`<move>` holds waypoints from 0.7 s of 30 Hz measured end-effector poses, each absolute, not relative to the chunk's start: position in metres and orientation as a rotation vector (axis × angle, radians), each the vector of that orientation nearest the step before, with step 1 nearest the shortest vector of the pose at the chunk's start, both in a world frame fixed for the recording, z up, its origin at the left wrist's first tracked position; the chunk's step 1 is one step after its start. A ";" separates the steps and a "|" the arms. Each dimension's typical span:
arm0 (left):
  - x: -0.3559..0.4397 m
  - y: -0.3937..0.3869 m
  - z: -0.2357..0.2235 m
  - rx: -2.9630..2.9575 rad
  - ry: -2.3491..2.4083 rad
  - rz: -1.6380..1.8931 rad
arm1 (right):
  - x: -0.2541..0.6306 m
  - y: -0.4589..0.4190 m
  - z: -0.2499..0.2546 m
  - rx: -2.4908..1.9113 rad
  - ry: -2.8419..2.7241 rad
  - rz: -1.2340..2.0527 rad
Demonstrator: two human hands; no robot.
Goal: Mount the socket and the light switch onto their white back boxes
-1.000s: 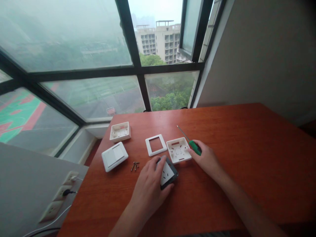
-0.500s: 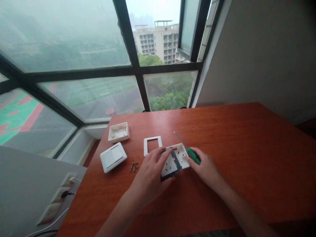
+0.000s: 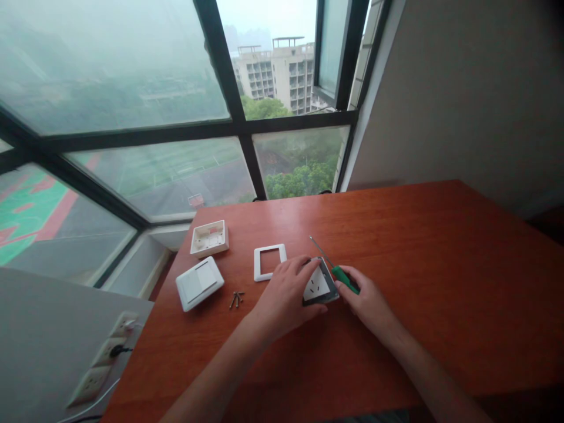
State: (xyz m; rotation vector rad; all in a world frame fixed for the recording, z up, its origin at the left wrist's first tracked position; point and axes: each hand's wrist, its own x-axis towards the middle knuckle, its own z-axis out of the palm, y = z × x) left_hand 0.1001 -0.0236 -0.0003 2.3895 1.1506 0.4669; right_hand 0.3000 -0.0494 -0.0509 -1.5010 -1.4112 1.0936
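My left hand [image 3: 288,291] is closed on a wall socket [image 3: 318,284], a white face with slots set in a dark grey frame. The socket lies over the white mounting box, which it now hides almost wholly. In my right hand [image 3: 359,291] is a screwdriver [image 3: 343,278] with a green handle; its metal shaft points away to the upper left. The right fingertips are at the socket's right edge; whether they also grip the box I cannot tell. A white cover frame [image 3: 257,264] lies flat just beyond my left hand.
On the left of the wooden table [image 3: 418,247] lie a white switch panel [image 3: 198,283], an open white box [image 3: 209,238] and several screws [image 3: 237,299]. Windows [image 3: 154,170] border the far side. Wall outlets [image 3: 106,351] with plugged cables are at lower left.
My left hand has moved right with the socket, from partly beside the box to over it. The box interior, visible before, is now covered. The right hand still holds the screwdriver.
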 end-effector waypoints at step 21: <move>0.109 -0.029 -0.010 2.321 1.139 0.641 | 0.300 -0.049 -0.059 -1.484 -1.445 1.090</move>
